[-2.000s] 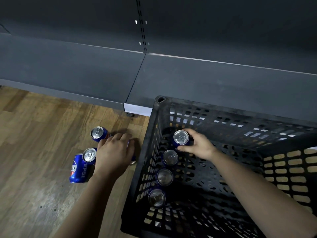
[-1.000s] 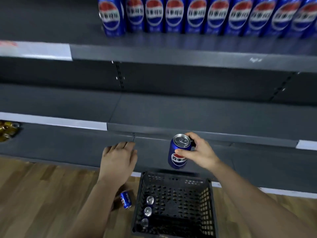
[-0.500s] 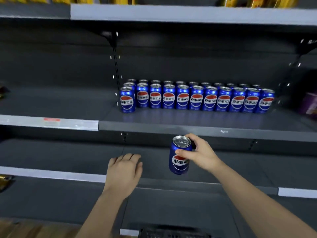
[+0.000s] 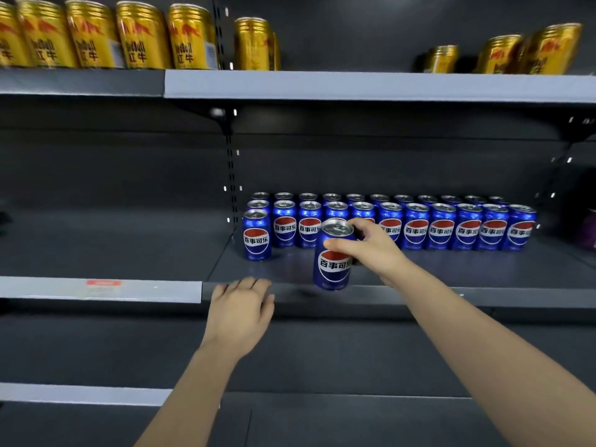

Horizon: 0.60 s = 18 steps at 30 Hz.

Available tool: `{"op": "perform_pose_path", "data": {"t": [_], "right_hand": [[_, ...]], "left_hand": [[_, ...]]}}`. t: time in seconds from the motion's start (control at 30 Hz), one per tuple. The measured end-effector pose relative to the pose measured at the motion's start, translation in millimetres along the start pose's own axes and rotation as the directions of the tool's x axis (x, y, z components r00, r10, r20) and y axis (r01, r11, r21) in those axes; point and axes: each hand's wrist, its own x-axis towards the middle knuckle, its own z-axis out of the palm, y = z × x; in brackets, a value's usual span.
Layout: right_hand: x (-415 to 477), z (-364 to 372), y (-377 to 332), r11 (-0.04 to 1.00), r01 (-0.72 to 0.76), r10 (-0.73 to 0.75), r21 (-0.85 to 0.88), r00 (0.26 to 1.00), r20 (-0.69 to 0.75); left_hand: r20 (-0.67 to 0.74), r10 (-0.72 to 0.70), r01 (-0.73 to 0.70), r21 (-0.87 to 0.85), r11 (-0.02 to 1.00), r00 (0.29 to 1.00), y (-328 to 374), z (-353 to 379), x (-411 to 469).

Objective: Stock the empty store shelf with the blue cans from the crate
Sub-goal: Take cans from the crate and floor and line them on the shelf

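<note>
My right hand grips the blue can around its upper sidewall, upright above the shelf front edge, ahead of the stocked cans. I judge it full: rigid, smooth and slippery. My left hand is relaxed and holds nothing.

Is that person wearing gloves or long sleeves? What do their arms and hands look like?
No gloves and no long sleeves. The left hand and the right hand are both bare. The left forearm and the right forearm are bare too, as far as the picture shows. No watch, ring or bracelet can be seen on them.
</note>
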Motion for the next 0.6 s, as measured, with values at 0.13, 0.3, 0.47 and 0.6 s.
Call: {"op": "perform_pose_path", "data": {"t": [0.13,0.3,0.47,0.6], "right_hand": [[24.0,14.5,0.3,1.000,-0.020,0.020,0.002,0.999,-0.035],[45.6,31.5,13.0,0.999,-0.037,0.038,0.020,0.997,-0.064],[61.2,44.2,27.6,0.998,-0.042,0.045,0.040,0.996,-0.076],[68.8,50.5,38.7,0.998,-0.054,0.056,0.038,0.997,-0.058]], "left_hand": [[-0.043,0.002,-0.001,0.019,1.000,0.999,-17.6,5.3,16.5],[-0.052,-0.007,0.008,0.030,1.000,0.999,-28.1,12.8,30.3],[-0.074,0.004,-0.002,0.023,1.000,0.997,-33.5,23.6,41.7],[-0.086,0.017,-0.013,0.037,0.999,0.996,-38.1,30.7,50.4]]}}
